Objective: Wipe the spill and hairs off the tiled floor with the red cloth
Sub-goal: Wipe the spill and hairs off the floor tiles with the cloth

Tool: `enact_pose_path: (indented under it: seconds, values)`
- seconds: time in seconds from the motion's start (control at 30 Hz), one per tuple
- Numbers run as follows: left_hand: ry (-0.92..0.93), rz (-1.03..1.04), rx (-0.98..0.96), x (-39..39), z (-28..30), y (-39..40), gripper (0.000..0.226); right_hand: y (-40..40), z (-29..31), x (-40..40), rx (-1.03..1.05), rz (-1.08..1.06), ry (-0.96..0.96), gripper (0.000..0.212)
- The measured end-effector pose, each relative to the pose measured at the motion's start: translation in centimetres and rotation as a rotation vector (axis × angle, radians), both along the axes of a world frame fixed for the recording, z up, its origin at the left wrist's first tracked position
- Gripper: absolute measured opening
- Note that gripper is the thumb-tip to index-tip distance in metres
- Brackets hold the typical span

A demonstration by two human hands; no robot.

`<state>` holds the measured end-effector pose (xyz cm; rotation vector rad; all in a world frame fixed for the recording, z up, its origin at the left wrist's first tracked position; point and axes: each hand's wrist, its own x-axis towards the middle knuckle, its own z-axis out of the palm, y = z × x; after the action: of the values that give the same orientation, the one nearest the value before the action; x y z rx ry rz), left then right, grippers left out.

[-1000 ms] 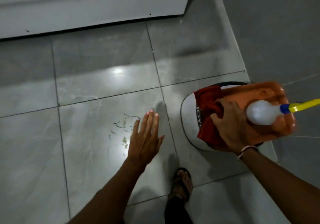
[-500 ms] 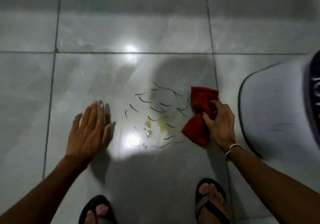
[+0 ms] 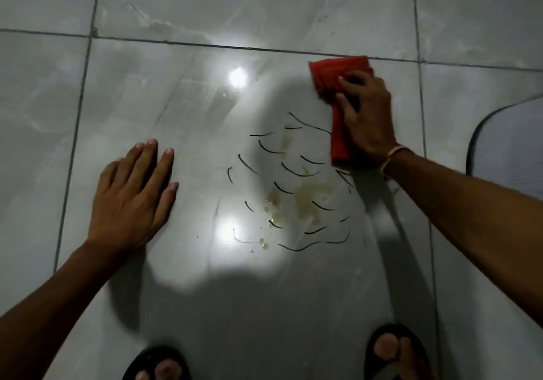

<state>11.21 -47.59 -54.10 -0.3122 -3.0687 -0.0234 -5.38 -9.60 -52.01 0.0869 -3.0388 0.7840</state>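
A yellowish spill (image 3: pixel 307 196) with small droplets lies on the glossy grey tiled floor (image 3: pixel 176 100), and several dark curved hairs (image 3: pixel 269 149) are scattered around it. My right hand (image 3: pixel 367 121) presses the bunched red cloth (image 3: pixel 332 77) flat on the tile just above and right of the hairs; part of the cloth is hidden under the palm. My left hand (image 3: pixel 132 197) rests flat on the floor left of the mess, fingers spread, holding nothing.
A white object with a dark rim (image 3: pixel 505 141) stands on the floor at the right edge. My two feet in black sandals (image 3: pixel 396 353) are at the bottom. Grout lines cross the floor, and two bright light reflections sit near the spill.
My right hand has carried the red cloth from a container to the floor and pushed it up past the hairs. The view has closed in on the spill. My left hand stays flat.
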Motion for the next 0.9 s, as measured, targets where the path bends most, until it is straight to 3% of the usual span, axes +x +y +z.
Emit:
enact_pose_path:
  seconds: [0.1,0.23,0.37,0.43,0.57,0.67,0.77,0.9]
  values:
    - [-0.051,0.039,0.029,-0.1,0.6,0.3,0.062,-5.1,1.6,-0.1,-0.019,0.304,-0.013,0.031]
    - [-0.098,0.054,0.041,-0.1,0.8,0.2,0.067,-9.3,1.7,9.3,0.009,0.874,-0.049,0.035]
    - [-0.12,0.069,0.059,-0.4,0.9,0.3,0.068,-8.2,0.9,20.7,0.053,1.378,-0.102,0.034]
    - [-0.121,0.082,0.072,-0.2,1.0,0.5,0.067,-6.9,1.0,22.3,0.157,1.484,-0.071,0.035]
    - [-0.124,0.087,0.095,-0.2,1.1,0.4,0.067,-5.7,0.2,16.9,-0.038,1.258,-0.078,0.031]
    - [-0.127,0.094,0.101,-0.1,1.5,0.5,0.066,-4.8,0.8,6.7,0.176,0.775,-0.004,0.047]
    - [-0.158,0.109,0.123,-0.1,1.9,0.9,0.065,-4.4,1.7,-1.0,0.294,0.379,-0.024,0.046]
    - [-0.231,0.139,0.132,0.0,2.8,1.2,0.068,-6.9,1.7,2.2,0.22,0.312,-0.06,0.05]
